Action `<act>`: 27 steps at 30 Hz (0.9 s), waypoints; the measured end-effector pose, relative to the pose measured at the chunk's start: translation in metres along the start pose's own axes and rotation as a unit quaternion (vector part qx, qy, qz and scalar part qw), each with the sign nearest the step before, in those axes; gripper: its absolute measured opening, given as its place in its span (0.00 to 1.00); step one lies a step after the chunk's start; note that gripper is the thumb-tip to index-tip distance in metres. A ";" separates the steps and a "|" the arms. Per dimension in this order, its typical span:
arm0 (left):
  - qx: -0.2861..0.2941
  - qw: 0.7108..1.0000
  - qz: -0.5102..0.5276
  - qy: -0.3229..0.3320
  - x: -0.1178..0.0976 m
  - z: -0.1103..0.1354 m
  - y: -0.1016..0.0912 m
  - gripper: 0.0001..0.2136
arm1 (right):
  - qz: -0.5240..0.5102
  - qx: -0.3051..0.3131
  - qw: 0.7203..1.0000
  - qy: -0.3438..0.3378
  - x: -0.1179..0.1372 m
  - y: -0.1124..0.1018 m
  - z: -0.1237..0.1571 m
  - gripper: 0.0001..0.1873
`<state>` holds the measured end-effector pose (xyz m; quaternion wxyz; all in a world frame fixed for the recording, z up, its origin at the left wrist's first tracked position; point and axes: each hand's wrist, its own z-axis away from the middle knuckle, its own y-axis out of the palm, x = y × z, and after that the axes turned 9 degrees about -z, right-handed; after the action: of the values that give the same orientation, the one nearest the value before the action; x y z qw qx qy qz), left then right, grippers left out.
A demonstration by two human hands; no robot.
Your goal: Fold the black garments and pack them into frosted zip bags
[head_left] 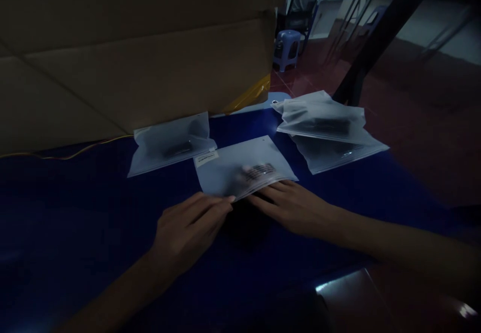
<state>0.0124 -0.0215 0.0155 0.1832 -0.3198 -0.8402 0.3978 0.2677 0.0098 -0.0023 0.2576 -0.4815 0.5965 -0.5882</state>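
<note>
A frosted plastic zip bag (pixel 229 165) with a small label and lines of dark print lies in front of me, its opening towards me. My left hand (pixel 190 228) is closed, thumb and fingers pinching the near edge of this bag. My right hand (pixel 293 205) reaches into the opening with fingers stretched out; the fingertips show only as a blur through the plastic. Whether anything lies under those fingertips I cannot tell. To the left is another frosted bag (pixel 169 145) with a dark object inside. More frosted bags (pixel 326 122) lie overlapped at the right, dark shapes within.
A large cardboard box (pixel 150 72) with yellow tape stands along the back of the blue table (pixel 93 223). A thin yellow cable (pixel 86 147) runs at its foot. Beyond are a blue plastic stool (pixel 288 45), a chair (pixel 302 7) and a dark slanted post (pixel 387 27).
</note>
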 end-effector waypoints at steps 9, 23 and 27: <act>-0.008 1.000 0.003 0.028 -0.011 -0.005 -0.009 0.07 | 0.049 -0.017 0.997 0.059 -0.007 0.004 -0.001 0.27; -0.009 1.000 0.003 -0.014 -0.014 -0.002 -0.006 0.07 | 0.263 -0.196 0.944 0.026 0.012 0.001 0.003 0.13; 0.000 0.999 0.015 -0.032 -0.010 -0.001 -0.007 0.06 | 0.211 -0.234 0.948 -0.049 0.009 -0.002 0.000 0.13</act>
<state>0.0174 -0.0310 0.0210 0.1505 -0.3199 -0.8403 0.4109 0.2647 0.0027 0.0019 0.2849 -0.4200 0.7919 -0.3397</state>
